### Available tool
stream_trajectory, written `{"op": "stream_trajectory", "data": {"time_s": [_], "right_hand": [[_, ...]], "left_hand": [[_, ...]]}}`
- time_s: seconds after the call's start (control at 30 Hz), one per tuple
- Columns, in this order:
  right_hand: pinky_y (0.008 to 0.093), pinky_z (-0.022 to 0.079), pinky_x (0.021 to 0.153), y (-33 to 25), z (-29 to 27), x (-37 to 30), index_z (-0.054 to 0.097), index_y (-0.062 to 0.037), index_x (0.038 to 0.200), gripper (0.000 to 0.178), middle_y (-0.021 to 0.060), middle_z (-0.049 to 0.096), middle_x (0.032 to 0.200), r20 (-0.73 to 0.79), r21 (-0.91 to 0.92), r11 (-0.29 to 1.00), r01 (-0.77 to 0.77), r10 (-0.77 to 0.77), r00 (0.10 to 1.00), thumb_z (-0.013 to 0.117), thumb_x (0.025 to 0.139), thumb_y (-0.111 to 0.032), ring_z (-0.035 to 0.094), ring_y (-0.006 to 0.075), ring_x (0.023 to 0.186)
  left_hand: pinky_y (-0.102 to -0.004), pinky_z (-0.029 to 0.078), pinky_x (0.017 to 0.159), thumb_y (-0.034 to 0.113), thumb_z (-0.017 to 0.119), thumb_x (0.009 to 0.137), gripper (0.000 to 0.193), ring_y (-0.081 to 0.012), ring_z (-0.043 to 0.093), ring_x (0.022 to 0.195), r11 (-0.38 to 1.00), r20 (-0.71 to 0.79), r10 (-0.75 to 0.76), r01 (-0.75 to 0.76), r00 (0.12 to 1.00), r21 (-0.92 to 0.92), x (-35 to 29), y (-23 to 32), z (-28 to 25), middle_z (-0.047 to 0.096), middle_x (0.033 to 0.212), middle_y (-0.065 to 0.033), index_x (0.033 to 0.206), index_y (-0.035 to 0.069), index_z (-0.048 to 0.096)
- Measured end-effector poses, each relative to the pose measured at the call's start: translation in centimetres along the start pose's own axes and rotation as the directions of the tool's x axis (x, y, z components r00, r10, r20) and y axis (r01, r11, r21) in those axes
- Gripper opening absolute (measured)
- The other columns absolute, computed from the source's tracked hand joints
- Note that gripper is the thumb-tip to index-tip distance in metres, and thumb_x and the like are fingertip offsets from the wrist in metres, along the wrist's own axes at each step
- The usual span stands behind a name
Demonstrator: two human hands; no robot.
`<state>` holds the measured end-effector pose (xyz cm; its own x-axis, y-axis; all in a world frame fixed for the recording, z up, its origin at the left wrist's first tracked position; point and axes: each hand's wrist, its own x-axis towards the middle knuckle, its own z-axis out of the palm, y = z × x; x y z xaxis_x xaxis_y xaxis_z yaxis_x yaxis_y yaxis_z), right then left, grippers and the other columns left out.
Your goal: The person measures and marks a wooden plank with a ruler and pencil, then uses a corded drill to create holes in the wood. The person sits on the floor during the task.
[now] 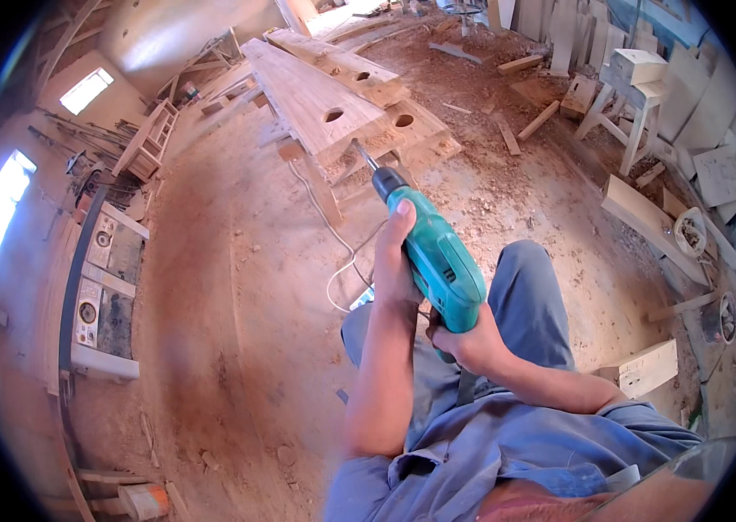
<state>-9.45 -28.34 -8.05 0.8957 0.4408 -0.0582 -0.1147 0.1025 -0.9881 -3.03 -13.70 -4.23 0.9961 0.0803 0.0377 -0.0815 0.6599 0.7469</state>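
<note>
A teal power drill (444, 261) with a black chuck is held in both hands in front of me. My right hand (474, 341) is wrapped round its rear handle. My left hand (396, 252) grips the front of the body, its thumb lying along the top behind the chuck. The drill bit (365, 155) points away from me at the near end of a long wooden plank (316, 96); whether it touches the wood I cannot tell. A round hole goes through the plank near that end. Beside it on the right lies another holed plank (424, 130).
A white cord (330, 228) runs over the dusty floor near the planks. Offcuts and shavings lie around, with a wooden sawhorse (626, 109) at the right. Boards lean along the right wall. Speaker-like panels (100, 274) stand at the left, and a bucket (143, 502) lies lower left.
</note>
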Motion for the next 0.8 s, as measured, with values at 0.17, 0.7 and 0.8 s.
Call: {"op": "stream_trajectory", "data": {"time_s": [0.17,0.7,0.8], "right_hand": [[0.0318,0.049,0.064,0.9,1.0,3.0,0.065,-0.0016,0.093,0.017,0.0023,0.064,0.077,-0.019,-0.057,0.998,0.028,-0.029,0.999,0.072,0.079,-0.004,0.059,0.0103,0.071],[0.0296,0.046,0.060,0.1,-1.5,1.1,0.064,-0.0041,0.087,0.013,0.0009,0.062,0.075,-0.027,0.033,0.998,0.051,-0.051,0.998,0.072,0.078,0.000,0.058,0.0113,0.067],[0.0328,0.049,0.062,-0.5,-0.5,4.5,0.067,-0.0005,0.096,0.020,0.0023,0.065,0.078,0.007,-0.037,0.999,-0.034,0.034,0.999,0.073,0.077,-0.003,0.059,0.0115,0.070]], "left_hand": [[-0.0345,0.056,0.065,0.050,0.067,0.094,0.045,-0.0196,0.065,0.074,0.995,0.027,-0.101,0.100,0.995,0.008,1.3,2.1,0.1,0.064,0.088,-0.0066,0.110,0.010,0.059],[-0.0333,0.056,0.067,0.046,0.066,0.096,0.039,-0.0183,0.065,0.074,1.000,-0.074,0.016,-0.017,0.997,-0.006,1.1,-1.0,1.4,0.064,0.088,-0.0052,0.108,0.009,0.059],[-0.0348,0.057,0.064,0.050,0.066,0.094,0.045,-0.0192,0.066,0.072,1.000,-0.023,-0.015,0.015,1.000,0.018,2.5,1.0,0.0,0.064,0.086,-0.0065,0.106,0.008,0.059]]}}
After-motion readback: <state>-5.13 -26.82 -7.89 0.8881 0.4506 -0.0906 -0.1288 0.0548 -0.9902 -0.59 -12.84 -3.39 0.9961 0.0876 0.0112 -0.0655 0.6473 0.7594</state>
